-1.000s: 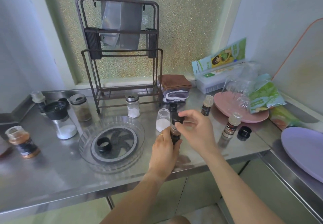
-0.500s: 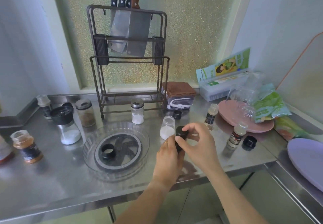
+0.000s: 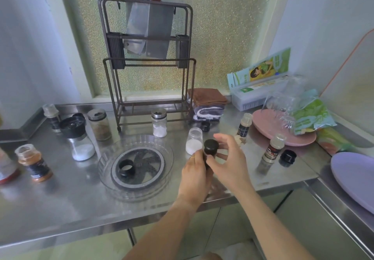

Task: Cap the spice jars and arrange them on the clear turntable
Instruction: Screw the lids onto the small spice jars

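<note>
My left hand grips a small dark spice jar with a black cap on top, just above the counter's front edge. My right hand sits beside the cap, fingers spread and loosely around it. The clear turntable lies to the left with one loose black cap on it. An uncapped jar of white powder stands behind my hands. Two small uncapped jars and loose black caps are to the right.
A knife rack stands at the back. Left of the turntable are a grinder, a brown spice jar, a small jar and an open orange jar. A capped salt shaker, pink plate and purple plate are nearby.
The cap has gone down onto the dark jar in my left hand, and my right hand's fingers have loosened and spread off it. The camera has tilted up slightly.
</note>
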Motion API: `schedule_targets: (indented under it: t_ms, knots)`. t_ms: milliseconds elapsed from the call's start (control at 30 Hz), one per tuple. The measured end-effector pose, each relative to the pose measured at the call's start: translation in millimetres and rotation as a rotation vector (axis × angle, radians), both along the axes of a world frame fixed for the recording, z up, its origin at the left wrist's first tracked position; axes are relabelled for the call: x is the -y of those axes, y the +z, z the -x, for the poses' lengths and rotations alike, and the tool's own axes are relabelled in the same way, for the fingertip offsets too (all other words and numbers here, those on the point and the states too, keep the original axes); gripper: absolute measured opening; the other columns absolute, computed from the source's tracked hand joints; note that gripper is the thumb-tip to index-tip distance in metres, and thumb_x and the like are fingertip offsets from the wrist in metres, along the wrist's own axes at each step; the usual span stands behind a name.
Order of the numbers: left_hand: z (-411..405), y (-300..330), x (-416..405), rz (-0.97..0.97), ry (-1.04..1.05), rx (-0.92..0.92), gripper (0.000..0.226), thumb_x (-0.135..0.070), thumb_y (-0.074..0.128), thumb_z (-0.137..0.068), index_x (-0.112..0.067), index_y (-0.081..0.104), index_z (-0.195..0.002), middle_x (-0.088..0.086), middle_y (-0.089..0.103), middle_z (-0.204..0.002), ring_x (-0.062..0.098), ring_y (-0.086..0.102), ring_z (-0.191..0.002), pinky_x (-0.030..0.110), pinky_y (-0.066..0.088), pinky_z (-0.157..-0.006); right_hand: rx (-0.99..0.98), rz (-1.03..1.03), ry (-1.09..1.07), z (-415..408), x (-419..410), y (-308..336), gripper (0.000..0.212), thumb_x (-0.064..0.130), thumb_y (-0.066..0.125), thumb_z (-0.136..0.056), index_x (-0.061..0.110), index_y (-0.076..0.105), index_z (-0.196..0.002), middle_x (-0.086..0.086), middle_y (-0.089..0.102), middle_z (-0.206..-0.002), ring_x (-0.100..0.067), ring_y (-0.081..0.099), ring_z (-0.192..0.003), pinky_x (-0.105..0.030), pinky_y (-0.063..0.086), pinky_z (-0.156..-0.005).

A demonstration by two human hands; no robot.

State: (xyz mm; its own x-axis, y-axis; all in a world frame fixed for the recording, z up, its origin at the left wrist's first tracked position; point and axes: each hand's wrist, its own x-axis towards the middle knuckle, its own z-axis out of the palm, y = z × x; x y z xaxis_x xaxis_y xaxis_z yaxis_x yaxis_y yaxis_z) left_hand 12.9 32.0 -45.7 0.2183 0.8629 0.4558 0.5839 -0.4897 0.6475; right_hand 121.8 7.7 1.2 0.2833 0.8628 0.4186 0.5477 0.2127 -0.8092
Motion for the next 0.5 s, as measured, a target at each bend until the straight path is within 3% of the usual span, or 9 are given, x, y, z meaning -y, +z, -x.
schedule_targets:
  t_ms: [100,233,367,500]
  knots:
    - [-0.5,-0.9,-0.1,-0.006,-0.005,-0.015,0.025,-0.014,0.054,-0.093,-0.012,0.055,-0.118,0.003,0.065,-0.102,0.027,0.062,-0.09,0.028,0.034,-0.067,0.02,-0.012,-0.043,-0.6,0.6,-2.2,0.058,0.018,0.083,-0.073,0.028,0.055,-0.122,0.01,0.057,-0.106,-0.006,0.06,-0.094,-0.022,0.056,-0.083]
    - [-0.4,-0.7,-0.5,-0.013,-0.001,-0.006,0.024,-0.012,0.054,-0.093,-0.014,0.055,-0.117,0.002,0.066,-0.103,0.026,0.062,-0.091,0.027,0.035,-0.069,-0.028,0.029,0.002,-0.9,2.0,-3.9,0.057,0.015,0.081,-0.076,0.027,0.055,-0.125,0.014,0.062,-0.117,-0.002,0.061,-0.107,-0.024,0.057,-0.088]
    - [-0.4,0.4,1.1,-0.016,0.003,0.014,0.025,-0.02,0.057,-0.096,-0.012,0.054,-0.12,0.004,0.067,-0.103,0.027,0.063,-0.093,0.028,0.036,-0.07,-0.085,0.003,-0.022,-1.5,-1.4,-0.4,0.053,0.008,0.077,-0.077,0.025,0.057,-0.122,0.007,0.059,-0.114,-0.004,0.06,-0.104,-0.02,0.058,-0.084]
    - [0.3,1.3,0.7,-0.003,0.008,0.006,0.027,-0.019,0.057,-0.096,-0.01,0.054,-0.122,0.006,0.067,-0.105,0.028,0.064,-0.094,0.03,0.039,-0.071,-0.029,-0.007,0.004,-0.4,-1.6,-3.7,0.044,0.008,0.076,-0.083,0.025,0.066,-0.122,0.018,0.07,-0.114,0.001,0.065,-0.108,-0.014,0.053,-0.092]
